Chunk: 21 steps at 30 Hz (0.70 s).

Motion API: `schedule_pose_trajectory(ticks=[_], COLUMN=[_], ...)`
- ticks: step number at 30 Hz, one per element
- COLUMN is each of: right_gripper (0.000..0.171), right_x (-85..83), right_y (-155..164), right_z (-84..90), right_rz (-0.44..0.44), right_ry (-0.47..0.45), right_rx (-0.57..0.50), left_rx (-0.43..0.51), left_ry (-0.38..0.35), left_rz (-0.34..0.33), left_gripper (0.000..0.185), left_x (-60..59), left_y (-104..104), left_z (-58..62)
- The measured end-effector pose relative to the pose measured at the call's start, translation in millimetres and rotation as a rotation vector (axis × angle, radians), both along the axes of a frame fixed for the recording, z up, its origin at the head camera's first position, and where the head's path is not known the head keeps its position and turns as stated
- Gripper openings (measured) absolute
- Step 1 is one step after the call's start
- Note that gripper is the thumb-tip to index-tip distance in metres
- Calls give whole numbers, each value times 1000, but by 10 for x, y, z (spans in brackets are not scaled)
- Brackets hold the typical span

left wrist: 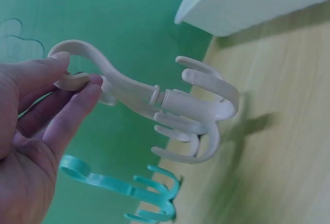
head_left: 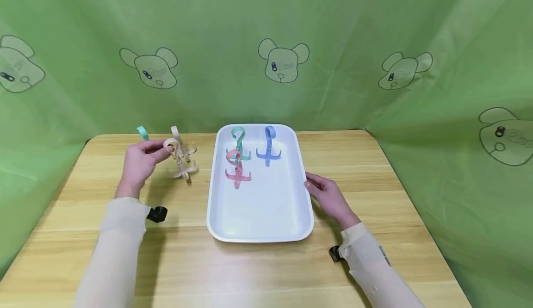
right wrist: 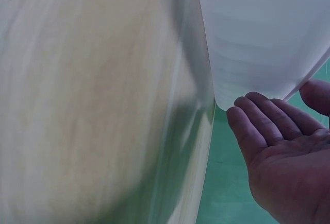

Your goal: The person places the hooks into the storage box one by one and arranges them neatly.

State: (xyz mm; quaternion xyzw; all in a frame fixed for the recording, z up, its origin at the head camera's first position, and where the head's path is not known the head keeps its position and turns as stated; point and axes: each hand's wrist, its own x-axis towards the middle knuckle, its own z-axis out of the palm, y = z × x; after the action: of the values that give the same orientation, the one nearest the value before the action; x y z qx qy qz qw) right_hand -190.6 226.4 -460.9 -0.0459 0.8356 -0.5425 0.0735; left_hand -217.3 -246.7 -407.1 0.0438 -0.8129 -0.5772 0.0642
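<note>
Leftmost, one teal hook (head_left: 143,133), standing beyond the left hand (head_left: 141,162), mostly hidden by it in the head view; left hand, thumb and fingertips closed in a narrow pinch on the curled top of the held beige hook (left wrist: 185,105), whose stem and prongs hang down to the right of the fingers; contact of its prongs with the surface cannot be told. Second beige hook (head_left: 176,135), just behind the held one. White tray (head_left: 266,224), right of these, containing three hooks, curls uppermost: green hook (head_left: 239,142), toward the back left; red hook (head_left: 238,174), in front of the green and partly overlapping it in view; blue hook (head_left: 269,147), to their right. Right hand (head_left: 330,199), fingers extended at the tray's outer right side, thumb at the rim

Edges and room: a strip of wood separates the held hook from the tray's left rim; tray floor shows broadly in front of the red and blue hooks; more wood lies between right hand and table edge; the tray's far rim sits near the back edge

Surface: pale wood-grain table (head_left: 183,271). Surround: green cloth (head_left: 220,35) at left, back and right, printed with outlined animal heads (head_left: 283,63)
</note>
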Motion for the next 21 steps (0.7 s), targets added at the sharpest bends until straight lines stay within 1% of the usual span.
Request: schedule_pose_trajectory(ticks=[7,13,17,21], right_gripper=[45,42,44,46], right_x=[18,46,31,7], right_y=[-8,-49,-31,-6], right_z=[74,191,122,27], right_rz=[3,12,10,6], right_ry=[-24,-35,-25,-2], right_rx=[1,-13,-13,-12], left_rx=[57,4,-13,-12], left_ry=[45,67,76,100], left_rz=[-12,6,10,-7], left_gripper=[41,41,43,43], left_x=[54,124,173,217], left_y=[56,116,171,231], left_z=[133,294,426,539])
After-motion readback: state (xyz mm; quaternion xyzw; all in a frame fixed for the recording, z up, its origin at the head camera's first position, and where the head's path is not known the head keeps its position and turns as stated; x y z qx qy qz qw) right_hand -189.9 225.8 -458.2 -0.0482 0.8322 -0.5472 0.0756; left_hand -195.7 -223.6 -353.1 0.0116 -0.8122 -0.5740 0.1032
